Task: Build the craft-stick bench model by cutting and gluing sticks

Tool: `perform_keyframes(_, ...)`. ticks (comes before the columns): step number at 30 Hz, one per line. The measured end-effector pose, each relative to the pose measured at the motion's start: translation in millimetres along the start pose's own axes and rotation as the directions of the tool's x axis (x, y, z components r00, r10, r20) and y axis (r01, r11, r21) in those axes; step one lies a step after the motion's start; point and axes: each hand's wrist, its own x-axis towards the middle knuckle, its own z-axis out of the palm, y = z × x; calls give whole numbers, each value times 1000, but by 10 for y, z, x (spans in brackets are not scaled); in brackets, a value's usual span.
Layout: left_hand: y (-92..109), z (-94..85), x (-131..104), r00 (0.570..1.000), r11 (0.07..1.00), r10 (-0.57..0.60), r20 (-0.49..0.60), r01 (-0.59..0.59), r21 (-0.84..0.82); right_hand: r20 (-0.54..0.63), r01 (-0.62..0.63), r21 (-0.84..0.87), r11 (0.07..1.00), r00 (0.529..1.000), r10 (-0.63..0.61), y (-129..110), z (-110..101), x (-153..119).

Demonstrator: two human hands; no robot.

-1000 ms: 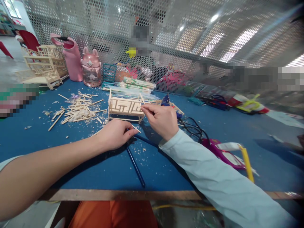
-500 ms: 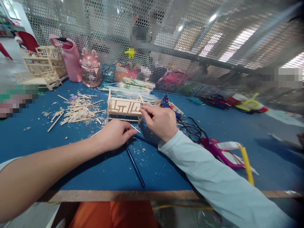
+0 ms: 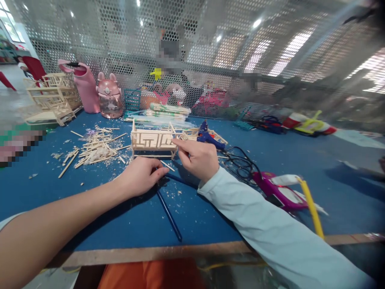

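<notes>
A small model (image 3: 147, 141) built of thin wooden sticks stands upright in front of me, its front panel patterned with short strips. My right hand (image 3: 198, 157) reaches the panel's right end with its index fingertip, the other fingers curled. Any small piece under those fingertips is too small to make out. Close below the model, my left hand (image 3: 147, 174) is closed, thumb against bent fingers; what it pinches is hidden. Beneath its fingertips lies a dark blue-handled tool (image 3: 170, 216), handles spread and head mostly covered. One loose stick (image 3: 167, 165) lies between the hands.
Loose sticks and scraps (image 3: 98, 148) are heaped at left. A blue glue gun (image 3: 207, 136) with a black cord (image 3: 240, 162) lies right of the model, near a purple device (image 3: 279, 192). Pink bottle (image 3: 87, 90), clear cup (image 3: 110, 98) and a larger stick structure (image 3: 57, 98) stand behind.
The view has tilted up slightly, so things on the table sit lower and further left. Both hands stay at nearly the same places by the model and the blue-handled tool.
</notes>
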Motion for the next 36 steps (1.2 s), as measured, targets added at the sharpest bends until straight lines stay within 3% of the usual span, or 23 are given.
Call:
perform_keyframes(12,35,-29,-9,1000,1000,-20,11,20,8,9,-62,19,998,998,61,-9,22,28)
perform_keyframes(20,38,-34,-12,1000,1000,-25,5,25,17,-124,-148,107,983,979,161,1,-64,17)
perform_keyframes(25,42,-37,-16,1000,999,-22,4,22,36,-60,-82,150,985,994,91,5,-12,5)
perform_keyframes(30,55,-48,-21,1000,998,-5,-15,6,56,-22,-91,145,985,995,96,-21,1,12)
perform_keyframes(33,94,-120,-63,981,997,60,-186,-52,48,-110,-124,169,978,983,144,-39,-73,35)
perform_keyframes(34,117,-167,-87,956,996,88,-279,-79,42,-148,-142,181,973,974,169,-40,-104,42)
perform_keyframes(36,176,-300,-141,867,989,143,-478,-147,28,-212,-166,208,964,954,210,-31,-154,52)
